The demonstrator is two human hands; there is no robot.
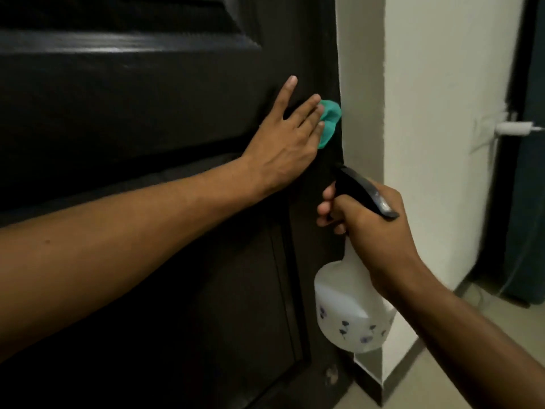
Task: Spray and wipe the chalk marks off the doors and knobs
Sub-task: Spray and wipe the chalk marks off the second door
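A dark panelled door [147, 98] fills the left of the head view. My left hand [283, 143] lies flat against it near its right edge, its straight fingers pressing a teal cloth [122, 122] onto the wood. Just below, my right hand [371, 228] grips the neck of a white spray bottle [351, 308] with a black trigger head [365, 190], its nozzle pointing up and left at the door edge. No chalk marks show on the dark surface here.
A cream wall corner [413, 113] stands right of the door. Further right is a second dark door [528, 172] with a white lever handle [513, 127]. Pale floor tiles [442, 379] run along the bottom right.
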